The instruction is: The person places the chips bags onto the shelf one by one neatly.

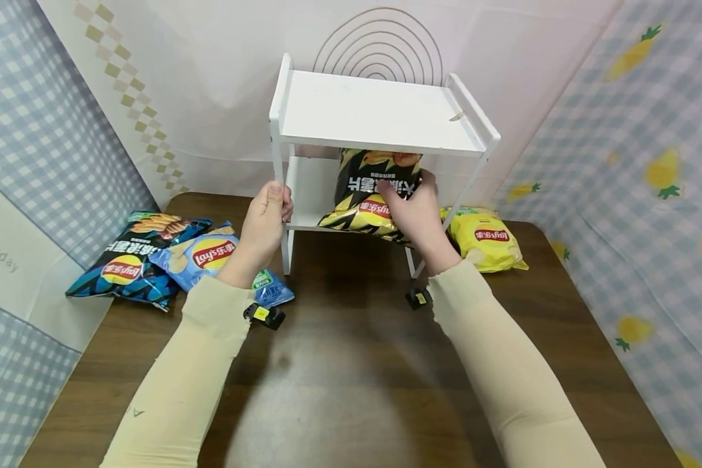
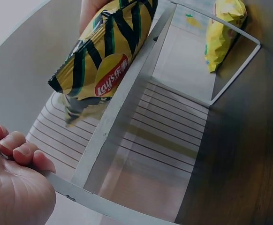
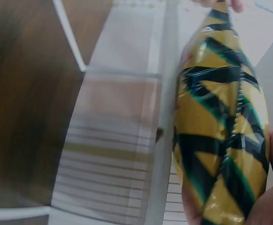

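Note:
A white two-tier shelf (image 1: 380,114) stands against the back wall. My left hand (image 1: 264,211) grips its front left post, fingers curled round the post in the left wrist view. With my right hand (image 1: 415,208) I hold a black and yellow bag of chips (image 1: 371,188) at its right side, thumb across the front. The bag is at the lower tier, under the top board, its striped lower end toward me. In the right wrist view the bag's striped end (image 3: 221,122) lies between thumb and fingers. The top of the bag is hidden by the upper board.
On the wooden table (image 1: 327,390), left of the shelf, lie a dark blue chip bag (image 1: 140,257) and a light blue chip bag (image 1: 201,257), partly behind my left forearm. A yellow chip bag (image 1: 488,240) lies to the right, behind the shelf's right post. Checked cloth walls (image 1: 637,214) flank the table.

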A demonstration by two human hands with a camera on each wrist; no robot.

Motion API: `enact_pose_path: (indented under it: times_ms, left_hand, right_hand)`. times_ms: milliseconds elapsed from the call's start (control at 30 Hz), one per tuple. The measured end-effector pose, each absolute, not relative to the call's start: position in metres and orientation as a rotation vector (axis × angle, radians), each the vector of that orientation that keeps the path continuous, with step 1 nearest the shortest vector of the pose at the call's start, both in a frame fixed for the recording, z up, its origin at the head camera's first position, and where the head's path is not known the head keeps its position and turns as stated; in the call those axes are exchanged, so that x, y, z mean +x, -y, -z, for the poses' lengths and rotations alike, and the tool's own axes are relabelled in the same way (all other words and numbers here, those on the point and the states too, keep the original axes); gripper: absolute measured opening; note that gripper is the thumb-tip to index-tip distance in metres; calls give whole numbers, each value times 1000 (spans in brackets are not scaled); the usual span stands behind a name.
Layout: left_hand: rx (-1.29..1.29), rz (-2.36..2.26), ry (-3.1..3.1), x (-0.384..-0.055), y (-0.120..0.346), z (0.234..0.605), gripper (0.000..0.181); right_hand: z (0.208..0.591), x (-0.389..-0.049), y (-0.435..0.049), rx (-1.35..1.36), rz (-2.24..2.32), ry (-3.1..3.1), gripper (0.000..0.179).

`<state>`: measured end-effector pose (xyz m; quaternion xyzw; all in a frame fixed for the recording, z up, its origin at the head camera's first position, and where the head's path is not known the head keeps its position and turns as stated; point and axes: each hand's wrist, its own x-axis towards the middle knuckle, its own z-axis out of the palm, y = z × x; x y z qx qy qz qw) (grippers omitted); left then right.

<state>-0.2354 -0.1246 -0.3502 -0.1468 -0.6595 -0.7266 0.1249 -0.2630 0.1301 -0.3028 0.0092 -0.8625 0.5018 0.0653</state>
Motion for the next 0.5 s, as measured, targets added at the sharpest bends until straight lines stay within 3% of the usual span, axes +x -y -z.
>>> enact_pose_path:
  times_ms: [200,500]
  left_hand:
    - [-425,2119,1909,-234,123,350,34]
    - [-433,2122,1918,-234,124,350,33]
  right_hand:
    - [307,-252,-132,118,-1217,2690,96]
    - [315,-234,-134,289,-999,2773,84]
